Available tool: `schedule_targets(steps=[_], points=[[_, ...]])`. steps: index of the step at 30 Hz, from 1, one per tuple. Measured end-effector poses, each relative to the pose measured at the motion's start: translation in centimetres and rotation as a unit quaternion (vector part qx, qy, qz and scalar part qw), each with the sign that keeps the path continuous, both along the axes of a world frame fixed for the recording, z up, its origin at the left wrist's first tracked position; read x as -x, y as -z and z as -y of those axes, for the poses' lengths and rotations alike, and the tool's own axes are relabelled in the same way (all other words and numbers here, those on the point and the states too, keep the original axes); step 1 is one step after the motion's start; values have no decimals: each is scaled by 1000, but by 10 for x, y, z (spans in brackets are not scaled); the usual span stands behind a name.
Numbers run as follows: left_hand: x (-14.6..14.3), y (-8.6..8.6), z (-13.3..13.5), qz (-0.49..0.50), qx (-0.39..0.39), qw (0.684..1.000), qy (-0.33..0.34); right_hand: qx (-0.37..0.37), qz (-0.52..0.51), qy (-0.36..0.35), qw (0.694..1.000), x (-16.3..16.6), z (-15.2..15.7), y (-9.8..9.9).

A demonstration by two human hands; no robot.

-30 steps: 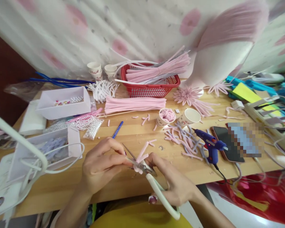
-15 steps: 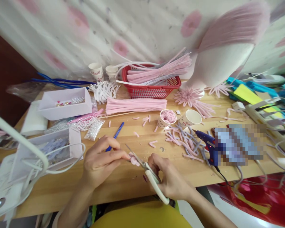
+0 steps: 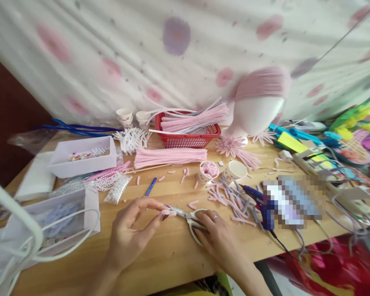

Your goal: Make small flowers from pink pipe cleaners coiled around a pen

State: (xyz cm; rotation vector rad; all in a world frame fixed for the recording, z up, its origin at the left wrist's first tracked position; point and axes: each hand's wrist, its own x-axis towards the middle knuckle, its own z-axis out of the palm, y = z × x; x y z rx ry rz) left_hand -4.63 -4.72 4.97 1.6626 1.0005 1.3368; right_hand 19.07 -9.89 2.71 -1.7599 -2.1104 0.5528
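A small pink fuzzy pipe-cleaner piece [image 3: 172, 213] is pinched between the thumb and fingertips of my left hand [image 3: 135, 230]. My right hand [image 3: 218, 232] is closed on the pale handles of a pair of scissors [image 3: 189, 215]. Its blades point left and reach the pink piece at my left fingertips; whether they are cutting it I cannot tell. Beyond my hands stands a paper cup filled with pink curled pieces [image 3: 209, 169], and beside it an empty paper cup [image 3: 235, 170]. Cut pink and grey pipe-cleaner lengths [image 3: 231, 201] lie to the right.
A blue glue gun [image 3: 259, 201] with its cord lies at right, near a power strip [image 3: 333, 185]. Behind are a pink pipe-cleaner bundle [image 3: 170, 158], a red basket [image 3: 185, 142] and a white mannequin head [image 3: 254, 113]. White boxes [image 3: 83, 158], a blue pen [image 3: 150, 187] and a lamp arm [image 3: 15, 209] are leftward.
The scissors have turned from a steep slant to nearly level, blades pointing left. My right hand has rolled palm-down over the handles. The view has tilted up, showing more curtain.
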Motion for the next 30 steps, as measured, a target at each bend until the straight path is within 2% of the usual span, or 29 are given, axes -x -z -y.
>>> schedule_targets(steps=[5, 8, 12, 17, 21, 26, 30], points=[[-15, 2, 12, -70, -35, 997, -26, 6, -102, 13, 995, 22, 2, -31], [-22, 10, 21, -65, -23, 997, -38, -38, -142, -10, 989, 42, 4, -37], [-21, 13, 25, -51, 20, 997, -61, -96, -173, -6, 980, 55, 4, -31], [-20, 5, 25, -79, 95, 992, -34, -151, -232, 1, 961, 53, 3, -23], [-22, 7, 29, -85, 92, 992, -31, -192, -258, 21, 947, 53, 5, -21], [-18, 14, 33, -104, 91, 990, -29, -160, -296, 40, 941, 60, 3, -17], [-9, 24, 32, -124, 88, 988, -22, -111, -308, 15, 945, 58, -4, -9]])
